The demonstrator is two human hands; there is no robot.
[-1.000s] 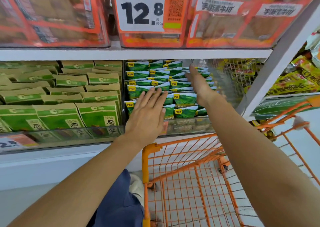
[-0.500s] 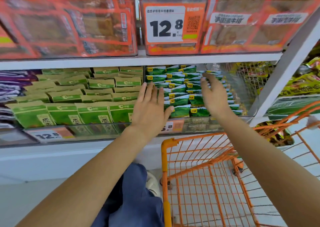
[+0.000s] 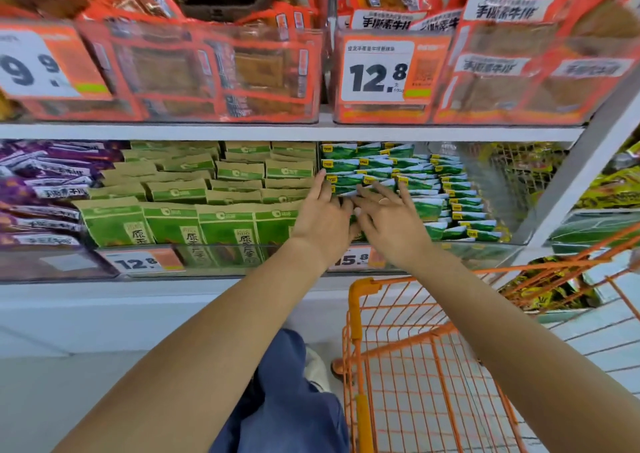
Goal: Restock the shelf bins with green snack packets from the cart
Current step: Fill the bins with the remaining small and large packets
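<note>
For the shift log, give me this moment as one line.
phase: tidying bin | left hand: open, on green snack packets | right hand: open, on packets | cart: beside shelf

My left hand (image 3: 320, 219) and right hand (image 3: 391, 226) touch at twelve o'clock on the packets (image 3: 377, 172) in the bin (image 3: 485, 248), above the cart (image 3: 408, 366) at five o'clock.

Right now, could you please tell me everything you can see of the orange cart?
The orange cart is a wire-mesh basket on an orange frame, metal by its look, with a rounded corner post. It stands below the shelf, right of the person's leg. The visible part of its basket holds no packets. Neither hand touches it.
</note>
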